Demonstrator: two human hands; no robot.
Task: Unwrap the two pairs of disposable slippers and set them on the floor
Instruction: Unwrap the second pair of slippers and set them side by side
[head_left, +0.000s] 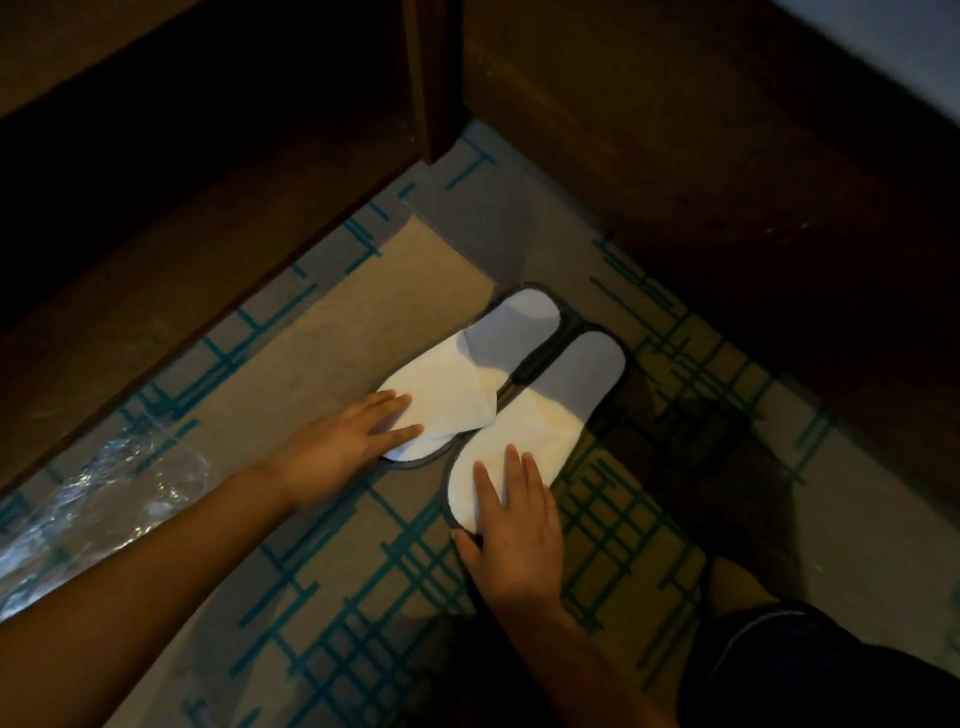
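Two white disposable slippers with dark grey edging lie side by side on the patterned carpet. The left slipper (467, 379) shows its upper strap folded across the sole. The right slipper (540, 415) lies flat beside it, touching it. My left hand (337, 441) rests flat on the near end of the left slipper, fingers spread. My right hand (514, 525) lies flat on the near end of the right slipper, thumb at its edge. A crumpled clear plastic wrapper (93, 493) lies on the floor at the left. No second pair is visible.
Dark wooden furniture (234, 156) borders the carpet (363, 571) on the left and back, and another dark wooden panel (727, 156) stands on the right. My knee in dark shorts (805, 665) is at the lower right. The light is dim.
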